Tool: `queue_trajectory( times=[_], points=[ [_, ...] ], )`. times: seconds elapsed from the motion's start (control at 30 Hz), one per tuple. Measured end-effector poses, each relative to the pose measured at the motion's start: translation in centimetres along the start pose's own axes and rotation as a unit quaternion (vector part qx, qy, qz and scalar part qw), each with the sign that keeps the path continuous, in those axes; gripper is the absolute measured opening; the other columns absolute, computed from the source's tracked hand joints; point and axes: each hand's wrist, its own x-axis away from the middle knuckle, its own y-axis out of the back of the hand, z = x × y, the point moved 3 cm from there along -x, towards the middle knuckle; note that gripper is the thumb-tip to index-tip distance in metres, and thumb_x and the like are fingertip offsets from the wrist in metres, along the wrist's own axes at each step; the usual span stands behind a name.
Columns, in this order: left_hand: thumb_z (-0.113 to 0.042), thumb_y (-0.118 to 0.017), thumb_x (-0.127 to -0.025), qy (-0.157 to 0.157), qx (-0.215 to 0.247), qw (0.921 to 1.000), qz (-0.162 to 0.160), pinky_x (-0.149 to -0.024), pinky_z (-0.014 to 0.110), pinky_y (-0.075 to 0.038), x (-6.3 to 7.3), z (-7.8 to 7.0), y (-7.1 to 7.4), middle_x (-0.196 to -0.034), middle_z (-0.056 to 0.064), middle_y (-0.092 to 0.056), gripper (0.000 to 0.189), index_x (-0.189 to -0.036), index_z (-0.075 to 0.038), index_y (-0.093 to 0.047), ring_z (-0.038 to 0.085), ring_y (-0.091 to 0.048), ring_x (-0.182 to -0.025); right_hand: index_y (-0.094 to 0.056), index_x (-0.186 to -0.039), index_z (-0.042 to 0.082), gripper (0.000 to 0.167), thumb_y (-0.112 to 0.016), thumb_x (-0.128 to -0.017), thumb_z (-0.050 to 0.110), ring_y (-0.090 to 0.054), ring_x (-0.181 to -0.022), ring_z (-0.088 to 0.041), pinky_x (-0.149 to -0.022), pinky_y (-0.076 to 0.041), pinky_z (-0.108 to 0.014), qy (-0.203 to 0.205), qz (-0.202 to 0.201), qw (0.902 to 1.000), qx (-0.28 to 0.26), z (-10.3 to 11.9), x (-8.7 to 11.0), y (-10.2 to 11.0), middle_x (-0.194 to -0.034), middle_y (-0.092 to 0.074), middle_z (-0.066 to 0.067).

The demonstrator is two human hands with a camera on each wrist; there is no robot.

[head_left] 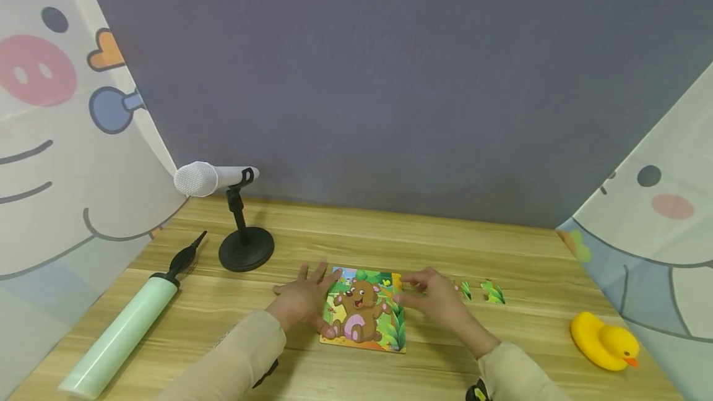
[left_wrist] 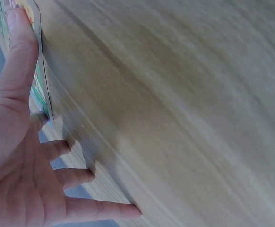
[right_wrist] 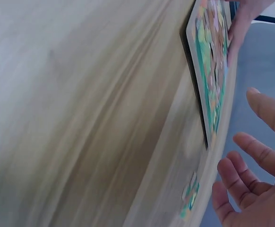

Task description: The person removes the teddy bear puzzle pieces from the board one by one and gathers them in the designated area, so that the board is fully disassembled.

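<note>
Head view, lower centre: left grip (head_left: 304,302) splayed over the puzzle's (head_left: 362,314) left edge, likely steadying it; right grip (head_left: 437,297), fingers parted and seemingly empty, at its right edge.

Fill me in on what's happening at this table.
A person is working on a bear jigsaw puzzle lying flat on the wooden table. Their left hand, fingers spread, rests at the puzzle's left side, thumb on its face. Their right hand is at the opposite edge, with nothing visible in its grasp. Loose puzzle pieces lie beyond it to the right, not yet on the board. A microphone, pump and yellow duck stand aside, untouched.
</note>
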Motion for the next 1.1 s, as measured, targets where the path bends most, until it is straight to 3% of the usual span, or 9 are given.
queue_trajectory(
  times=[0.1, 0.33, 0.47, 0.7, 0.9, 1.1],
  points=[
    [-0.052, -0.091, -0.062, 0.002, -0.002, 1.0, 0.0, -0.087, 0.086, -0.036, 0.0, 0.0, 0.0, -0.167, 0.014, -0.022, 0.12, -0.161, -0.019, -0.031, 0.051, -0.021, -0.149, -0.077, -0.112, 0.009, 0.038, -0.087, -0.082, 0.029, -0.058, -0.092, -0.02, -0.075, -0.051, -0.038, -0.001, -0.001, 1.0, 0.007, 0.4, -0.4, -0.8, -0.101, -0.065, -0.002],
    [-0.052, -0.09, -0.062, 0.003, -0.003, 1.0, 0.001, -0.087, 0.085, -0.036, 0.1, 0.0, 0.1, -0.167, 0.014, -0.022, 0.12, -0.161, -0.019, -0.031, 0.051, -0.021, -0.149, -0.077, -0.111, 0.006, 0.038, -0.087, -0.082, 0.027, -0.045, -0.072, -0.015, -0.061, -0.038, -0.029, 0.018, 0.007, 0.9992, 0.035, 1.0, -1.2, -2.5, -0.087, -0.057, -0.001],
    [-0.052, -0.09, -0.062, 0.003, -0.001, 1.0, 0.001, -0.087, 0.086, -0.035, 0.2, -0.1, 0.1, -0.167, 0.015, -0.021, 0.12, -0.161, -0.018, -0.03, 0.051, -0.02, -0.149, -0.077, -0.113, 0.005, 0.041, -0.086, -0.082, 0.03, -0.044, -0.071, -0.014, -0.06, -0.038, -0.028, 0.035, -0.002, 0.9976, 0.061, 1.3, -1.4, -3.1, -0.085, -0.055, 0.0],
    [-0.051, -0.091, -0.062, 0.003, 0.001, 1.0, 0.0, -0.087, 0.086, -0.035, 0.0, -0.1, 0.0, -0.167, 0.015, -0.022, 0.12, -0.161, -0.019, -0.031, 0.051, -0.02, -0.149, -0.077, -0.113, 0.008, 0.046, -0.087, -0.079, 0.038, -0.059, -0.087, -0.023, -0.07, -0.053, -0.041, 0.053, -0.021, 0.9899, 0.13, 1.7, -1.9, -3.9, -0.097, -0.063, -0.004],
    [-0.052, -0.09, -0.062, 0.002, -0.003, 1.0, -0.002, -0.086, 0.085, -0.037, 0.1, -0.1, 0.1, -0.167, 0.015, -0.022, 0.119, -0.161, -0.018, -0.032, 0.051, -0.022, -0.148, -0.079, -0.109, 0.011, 0.044, -0.089, -0.077, 0.039, -0.061, -0.09, -0.025, -0.078, -0.053, -0.047, 0.06, -0.023, 0.9834, 0.17, 1.8, -2.2, -4.4, -0.1, -0.065, -0.004],
    [-0.052, -0.091, -0.062, 0.001, -0.002, 1.0, -0.001, -0.086, 0.086, -0.036, 0.0, -0.1, 0.1, -0.167, 0.015, -0.022, 0.12, -0.161, -0.018, -0.031, 0.052, -0.021, -0.148, -0.077, -0.103, 0.01, 0.04, -0.09, -0.076, 0.036, -0.061, -0.089, -0.024, -0.081, -0.052, -0.047, 0.055, -0.018, 0.9838, 0.17, 2.2, -2.5, -4.4, -0.097, -0.064, -0.003]
  ],
)
